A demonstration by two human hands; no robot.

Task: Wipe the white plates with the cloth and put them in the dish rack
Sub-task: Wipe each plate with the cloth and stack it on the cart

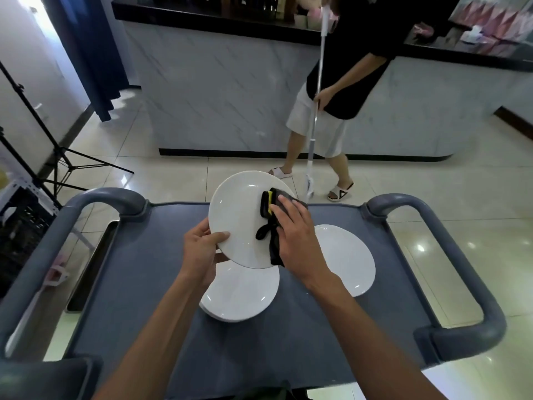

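Note:
My left hand (202,249) grips the near-left rim of a white plate (239,215), held tilted above the grey cart top (144,284). My right hand (294,235) presses a black cloth with a yellow edge (269,209) flat against the plate's right side. Below the held plate, a stack of white plates (242,295) lies on the cart. A further white plate (346,255) lies to the right, partly behind my right forearm. No dish rack shows in this view.
Grey cart handles rise at the left (86,203) and right (461,255). A person with a mop (315,111) stands on the tiled floor beyond the cart, before a marble counter (216,96). A black tripod (57,157) stands at the left.

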